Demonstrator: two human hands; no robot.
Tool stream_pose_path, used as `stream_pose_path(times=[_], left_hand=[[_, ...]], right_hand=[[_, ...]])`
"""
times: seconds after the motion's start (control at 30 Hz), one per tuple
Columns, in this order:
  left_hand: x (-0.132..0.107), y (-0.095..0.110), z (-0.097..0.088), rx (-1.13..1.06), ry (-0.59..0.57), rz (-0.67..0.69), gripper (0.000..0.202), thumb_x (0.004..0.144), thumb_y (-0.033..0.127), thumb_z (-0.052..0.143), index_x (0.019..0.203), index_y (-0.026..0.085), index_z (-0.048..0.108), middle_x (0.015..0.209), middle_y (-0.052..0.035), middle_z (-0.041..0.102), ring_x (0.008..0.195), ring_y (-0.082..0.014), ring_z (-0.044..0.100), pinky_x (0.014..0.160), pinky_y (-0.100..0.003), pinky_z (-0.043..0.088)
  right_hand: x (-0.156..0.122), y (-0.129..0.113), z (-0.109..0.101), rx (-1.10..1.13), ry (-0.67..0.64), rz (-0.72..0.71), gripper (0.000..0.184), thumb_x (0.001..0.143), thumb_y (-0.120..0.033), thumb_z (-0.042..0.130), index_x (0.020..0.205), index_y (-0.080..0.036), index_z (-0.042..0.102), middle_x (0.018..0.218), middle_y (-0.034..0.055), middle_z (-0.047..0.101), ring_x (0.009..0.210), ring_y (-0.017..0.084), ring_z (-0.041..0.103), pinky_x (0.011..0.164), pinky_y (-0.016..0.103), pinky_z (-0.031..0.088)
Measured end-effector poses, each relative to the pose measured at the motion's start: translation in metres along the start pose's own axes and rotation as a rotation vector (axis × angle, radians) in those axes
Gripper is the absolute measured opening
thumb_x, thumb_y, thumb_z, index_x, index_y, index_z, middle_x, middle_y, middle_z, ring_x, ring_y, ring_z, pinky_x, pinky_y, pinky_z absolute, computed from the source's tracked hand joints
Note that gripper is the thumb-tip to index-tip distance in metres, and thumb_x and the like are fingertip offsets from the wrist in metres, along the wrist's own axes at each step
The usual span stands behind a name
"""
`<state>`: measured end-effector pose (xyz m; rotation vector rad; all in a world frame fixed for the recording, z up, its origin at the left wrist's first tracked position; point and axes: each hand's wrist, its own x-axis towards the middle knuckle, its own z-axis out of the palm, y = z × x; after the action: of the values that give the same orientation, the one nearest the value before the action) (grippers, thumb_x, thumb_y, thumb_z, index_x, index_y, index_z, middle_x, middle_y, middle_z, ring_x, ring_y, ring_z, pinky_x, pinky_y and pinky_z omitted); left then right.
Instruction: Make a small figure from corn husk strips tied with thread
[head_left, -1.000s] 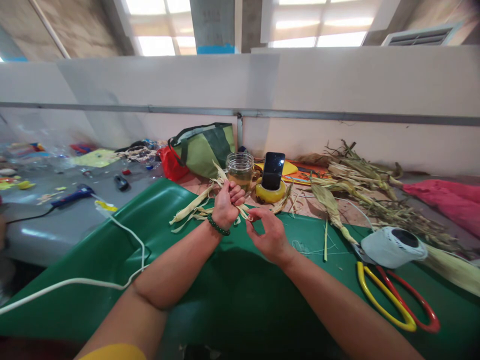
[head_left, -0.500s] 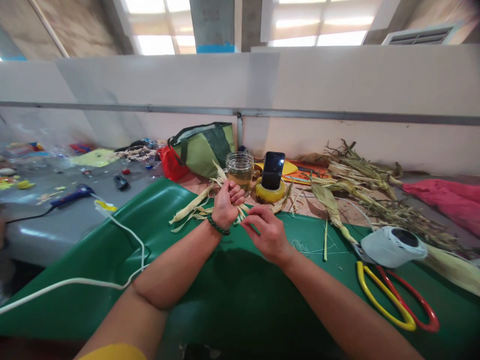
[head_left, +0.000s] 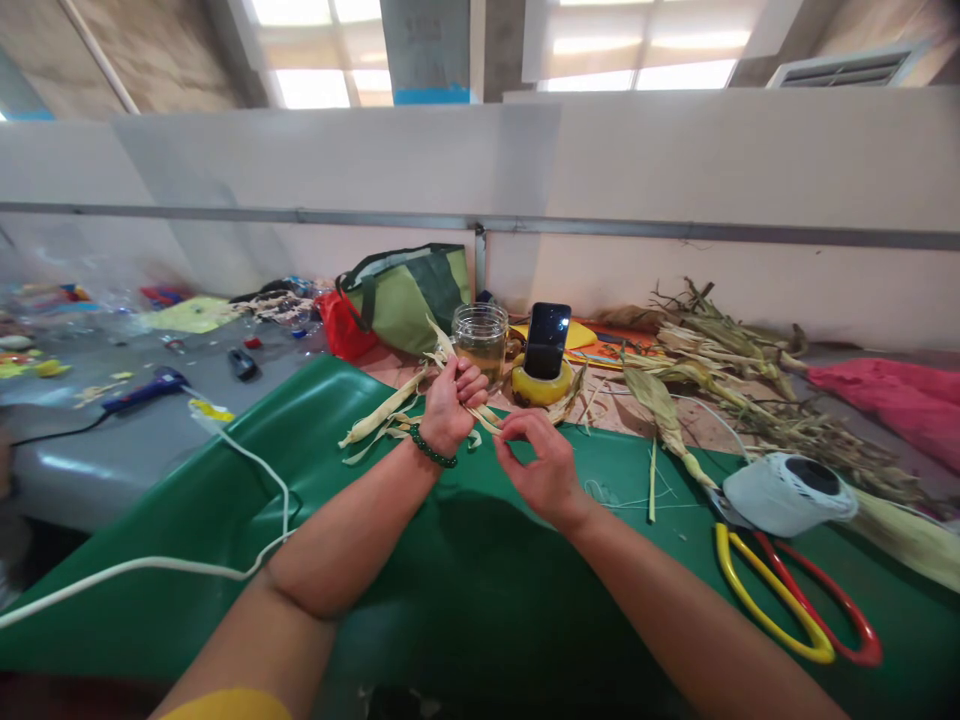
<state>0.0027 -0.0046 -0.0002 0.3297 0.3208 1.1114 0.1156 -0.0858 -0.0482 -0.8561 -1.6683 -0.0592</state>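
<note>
Pale dried corn husk sticks up out of my left hand, which is closed around it in a fist. On that wrist is a dark green bead bracelet. A strip of the husk runs out of the fist to my right hand, whose thumb and forefinger pinch its end. More corn husk pieces lie just left of the fist on the green mat. Part of the held husk is hidden by my left fingers.
Behind the hands stand a glass jar and a phone on a yellow holder. To the right are scissors, a white thread spool and dried husks. A white cable crosses the mat; a glue gun lies left.
My right hand has moved slightly right, away from the left fist, and the husk strip between them now shows longer. The left hand has barely moved.
</note>
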Motion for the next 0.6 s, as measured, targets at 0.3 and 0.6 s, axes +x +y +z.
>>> stream_pose_path(times=[0.3,0.6], left_hand=[[-0.002,0.004,0.003,-0.014,-0.037,-0.027,0.039,0.100,0.031,0.028,0.064,0.016,0.036,0.045,0.0092,0.018,0.031,-0.0027,0.021,0.031,-0.014,0.013],[-0.005,0.001,0.005,0.030,-0.086,-0.131,0.043,0.100,0.033,0.021,0.064,0.016,0.036,0.045,0.0091,0.018,0.030,-0.0022,0.023,0.030,-0.013,0.012]], right_hand=[[0.004,-0.005,-0.016,0.104,-0.102,0.052,0.008,0.082,-0.025,0.059,0.077,-0.019,0.059,0.084,0.0059,0.061,0.076,0.016,0.060,0.068,0.029,0.051],[0.008,0.017,-0.010,0.580,-0.262,0.663,0.025,0.078,-0.044,0.064,0.083,-0.019,0.061,0.078,0.0025,0.067,0.075,0.017,0.064,0.074,0.032,0.052]])
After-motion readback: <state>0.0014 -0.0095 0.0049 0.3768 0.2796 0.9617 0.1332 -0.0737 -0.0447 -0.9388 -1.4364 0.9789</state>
